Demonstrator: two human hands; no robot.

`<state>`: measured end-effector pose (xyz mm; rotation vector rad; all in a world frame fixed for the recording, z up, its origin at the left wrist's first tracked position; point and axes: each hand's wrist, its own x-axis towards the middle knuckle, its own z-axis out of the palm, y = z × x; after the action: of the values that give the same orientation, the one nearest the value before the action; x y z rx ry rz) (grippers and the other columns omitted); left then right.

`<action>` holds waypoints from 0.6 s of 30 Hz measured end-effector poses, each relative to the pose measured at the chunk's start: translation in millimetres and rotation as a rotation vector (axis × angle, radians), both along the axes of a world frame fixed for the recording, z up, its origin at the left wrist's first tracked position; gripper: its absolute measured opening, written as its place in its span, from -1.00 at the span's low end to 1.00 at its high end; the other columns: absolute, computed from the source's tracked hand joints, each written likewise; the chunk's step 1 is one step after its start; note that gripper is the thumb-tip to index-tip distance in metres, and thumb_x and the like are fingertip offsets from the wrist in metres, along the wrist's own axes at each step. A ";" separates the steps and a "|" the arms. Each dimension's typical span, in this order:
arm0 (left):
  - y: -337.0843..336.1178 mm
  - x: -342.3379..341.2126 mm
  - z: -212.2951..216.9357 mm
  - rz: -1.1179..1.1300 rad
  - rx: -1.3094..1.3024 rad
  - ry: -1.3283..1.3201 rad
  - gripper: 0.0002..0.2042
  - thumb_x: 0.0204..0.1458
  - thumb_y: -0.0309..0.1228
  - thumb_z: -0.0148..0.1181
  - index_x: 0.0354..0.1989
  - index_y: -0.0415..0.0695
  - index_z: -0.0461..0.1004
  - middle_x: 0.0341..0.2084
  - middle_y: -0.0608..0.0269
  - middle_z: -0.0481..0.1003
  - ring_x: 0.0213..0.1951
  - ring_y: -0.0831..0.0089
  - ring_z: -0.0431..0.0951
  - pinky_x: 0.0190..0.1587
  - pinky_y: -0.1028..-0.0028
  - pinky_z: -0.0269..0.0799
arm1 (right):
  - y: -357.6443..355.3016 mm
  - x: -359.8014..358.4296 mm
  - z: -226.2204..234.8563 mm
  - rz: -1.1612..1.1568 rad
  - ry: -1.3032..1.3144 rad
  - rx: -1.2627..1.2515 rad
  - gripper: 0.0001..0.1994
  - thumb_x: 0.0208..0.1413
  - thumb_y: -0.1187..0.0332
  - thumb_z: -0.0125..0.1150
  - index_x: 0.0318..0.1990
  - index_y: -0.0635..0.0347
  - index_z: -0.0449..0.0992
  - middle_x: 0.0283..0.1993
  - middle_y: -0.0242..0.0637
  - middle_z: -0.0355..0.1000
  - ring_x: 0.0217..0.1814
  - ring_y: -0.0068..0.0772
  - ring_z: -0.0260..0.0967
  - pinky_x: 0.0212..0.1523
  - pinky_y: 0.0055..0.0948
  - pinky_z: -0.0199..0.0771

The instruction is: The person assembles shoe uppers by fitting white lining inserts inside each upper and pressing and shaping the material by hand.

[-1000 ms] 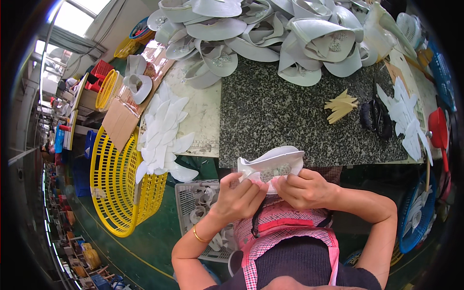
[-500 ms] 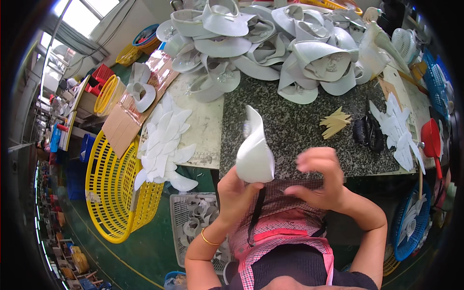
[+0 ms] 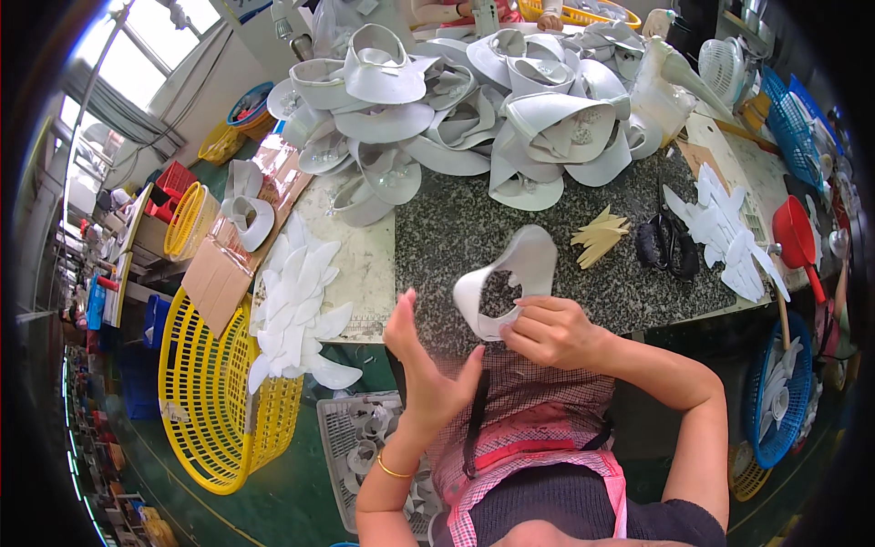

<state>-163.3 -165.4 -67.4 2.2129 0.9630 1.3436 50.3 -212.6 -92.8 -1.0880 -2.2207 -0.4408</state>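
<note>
A white shoe upper (image 3: pixel 519 260), bent into an open loop, hangs over the near edge of the dark speckled stone slab (image 3: pixel 428 237). My right hand (image 3: pixel 554 333) pinches its lower edge between thumb and fingers. To the left of it my left hand (image 3: pixel 430 369) is open, thumb and fingers spread apart, holding nothing. A large heap of similar white uppers (image 3: pixel 383 118), some with clear sparkling ornaments, covers the far side of the table. On the slab to the right lie thin yellowish strips (image 3: pixel 600 237) and black-handled scissors (image 3: pixel 668 248).
Flat white cut pieces lie in a left pile (image 3: pixel 296 310) and a right pile (image 3: pixel 725 232). A yellow basket (image 3: pixel 205 392) stands at left, a grey crate (image 3: pixel 342 447) below. A red scoop (image 3: pixel 795 237) and blue basket (image 3: pixel 775 428) are at right. Another person's hand (image 3: pixel 550 20) shows beyond the heap.
The upper has passed from my left hand to my right and turned so its loop opening shows. My left hand has let go and spread. The view has shifted slightly.
</note>
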 end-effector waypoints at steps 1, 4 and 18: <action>0.0 2.1 -5.2 -0.050 0.128 0.009 -0.13 -0.19 -0.39 0.52 0.34 -0.34 0.19 0.08 -0.01 0.45 0.09 -0.02 0.45 0.38 -0.03 -0.01 | -0.9 -1.0 2.3 0.010 -0.047 -0.025 -0.90 -0.13 0.43 0.22 -0.41 0.20 0.52 -0.39 -0.34 0.50 -0.25 -0.34 0.56 0.07 -0.31 0.61; -7.9 6.7 -8.0 -0.167 0.472 0.580 -0.35 0.05 -0.48 0.26 0.37 -0.25 0.23 0.09 0.11 0.43 0.16 0.27 0.42 0.40 -0.16 -0.06 | 0.6 -10.2 11.2 -0.045 -0.113 0.067 -0.86 -0.16 0.43 0.22 -0.38 0.26 0.53 -0.31 -0.21 0.53 -0.17 -0.24 0.56 0.04 -0.31 0.61; 23.9 13.8 -2.2 -0.354 0.717 0.925 -0.76 0.03 -0.42 0.15 -0.15 -0.15 0.62 -0.26 0.41 0.55 -0.04 0.61 0.51 0.43 -0.16 -0.04 | -38.6 35.4 11.3 -0.055 -0.064 -0.400 -0.58 0.04 0.43 0.21 0.09 0.41 0.54 0.18 -0.09 0.49 0.33 -0.17 0.41 0.35 -0.19 0.41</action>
<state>-149.5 -141.5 -69.6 3.4618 0.2519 0.4750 85.7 -251.2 -81.5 -1.3551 -2.4027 -0.0510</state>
